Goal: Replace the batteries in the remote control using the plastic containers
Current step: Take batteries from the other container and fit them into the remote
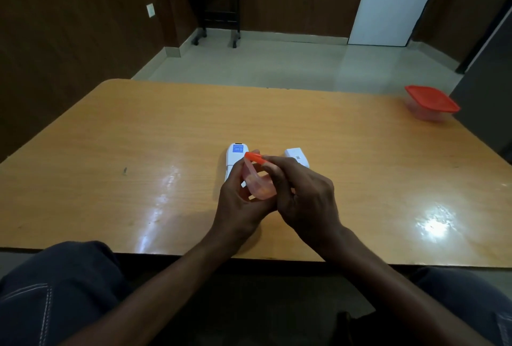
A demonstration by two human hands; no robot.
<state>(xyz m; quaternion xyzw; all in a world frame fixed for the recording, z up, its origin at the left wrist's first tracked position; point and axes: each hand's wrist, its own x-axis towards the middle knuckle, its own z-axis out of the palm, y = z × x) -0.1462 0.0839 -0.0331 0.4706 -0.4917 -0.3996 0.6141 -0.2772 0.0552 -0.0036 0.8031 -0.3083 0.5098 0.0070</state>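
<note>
- Both hands are meeting over the near middle of the wooden table (110, 151), working on a small clear plastic container (259, 183) with an orange-red lid (255, 157).
- The left hand (238, 201) is cupping the container from the 9 o'clock side, fingers curling round its body and thumb pressing on the near wall.
- The right hand (304, 198) is coming in from 3 o'clock, fingers curling over the lid edge and pinching it. The container is tilting, lid end pointing toward 12 o'clock.
- Something pale orange is showing through the clear wall, but I honestly can't tell what it is.
- The white remote control (235, 157) is lying face down on the table right behind the hands at 12 o'clock, blue label facing up, its near end hiding behind the left fingers.
- A separate white piece (297, 155) with a small code mark is sitting just beside it around 1 o'clock.
- A second container with a red lid (430, 101) is sitting way off at 2 o'clock, near the far right table edge.
</note>
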